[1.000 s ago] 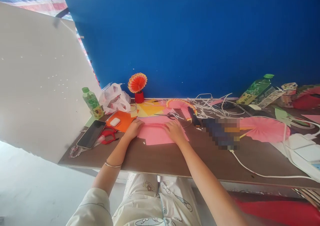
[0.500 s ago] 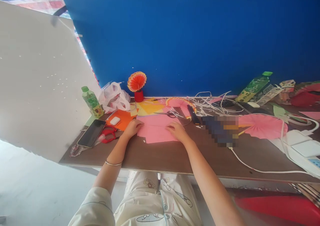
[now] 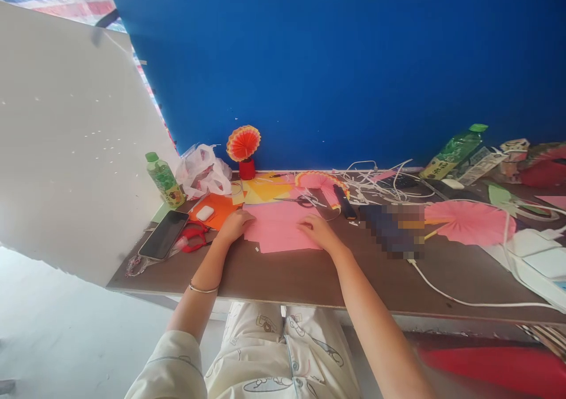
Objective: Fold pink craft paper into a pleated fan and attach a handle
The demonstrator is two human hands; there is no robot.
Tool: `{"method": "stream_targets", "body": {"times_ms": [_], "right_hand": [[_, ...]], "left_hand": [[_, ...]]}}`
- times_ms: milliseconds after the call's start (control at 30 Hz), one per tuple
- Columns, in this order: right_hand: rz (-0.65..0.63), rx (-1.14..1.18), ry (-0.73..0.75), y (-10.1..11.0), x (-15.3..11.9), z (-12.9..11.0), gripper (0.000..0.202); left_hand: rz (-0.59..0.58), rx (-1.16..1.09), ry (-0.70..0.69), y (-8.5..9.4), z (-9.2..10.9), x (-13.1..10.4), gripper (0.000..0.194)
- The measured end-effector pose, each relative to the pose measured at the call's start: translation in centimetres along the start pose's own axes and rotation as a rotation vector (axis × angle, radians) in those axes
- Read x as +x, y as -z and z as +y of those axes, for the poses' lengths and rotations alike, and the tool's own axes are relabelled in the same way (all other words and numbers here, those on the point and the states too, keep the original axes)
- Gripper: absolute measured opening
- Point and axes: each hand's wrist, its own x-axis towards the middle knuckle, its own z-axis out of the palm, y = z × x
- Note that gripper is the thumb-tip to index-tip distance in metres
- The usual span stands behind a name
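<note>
Pink paper (image 3: 277,227) lies on the brown table in front of me, in overlapping sheets with a horizontal edge or fold across the middle. My left hand (image 3: 237,224) grips its left edge, fingers bent and tips on the paper. At the right side my right hand (image 3: 316,231) has thumb and fingers closed on the paper. A pair of scissors (image 3: 305,200) rests just behind the pink sheets. Yellow paper (image 3: 265,190) is spread further back, and orange paper (image 3: 216,209) sits left of my left hand.
On the left are a phone (image 3: 163,235), red-handled pliers (image 3: 194,237), a white earbud case (image 3: 204,213) and a green-capped bottle (image 3: 164,180). A pleated paper flower (image 3: 244,144) stands at the back. Rightward lie a pink paper fan (image 3: 471,222), white cables (image 3: 389,181) and another bottle (image 3: 455,151).
The whole view has shifted very slightly. Both hands stay at the sides of the pink paper, with hardly any movement.
</note>
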Motion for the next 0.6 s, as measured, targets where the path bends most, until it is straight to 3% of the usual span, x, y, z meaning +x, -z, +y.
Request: {"method": "stream_targets", "body": {"times_ms": [233,600], "right_hand": [[0.057,-0.108,0.081,0.1,0.0,0.6,0.022],[0.019,-0.234,0.154,0.3,-0.1,0.0,0.022]], "left_hand": [[-0.027,0.122,-0.028,-0.2,-0.2,0.1,0.028],[-0.068,0.338,-0.16,-0.3,-1.3,-0.1,0.025]]}}
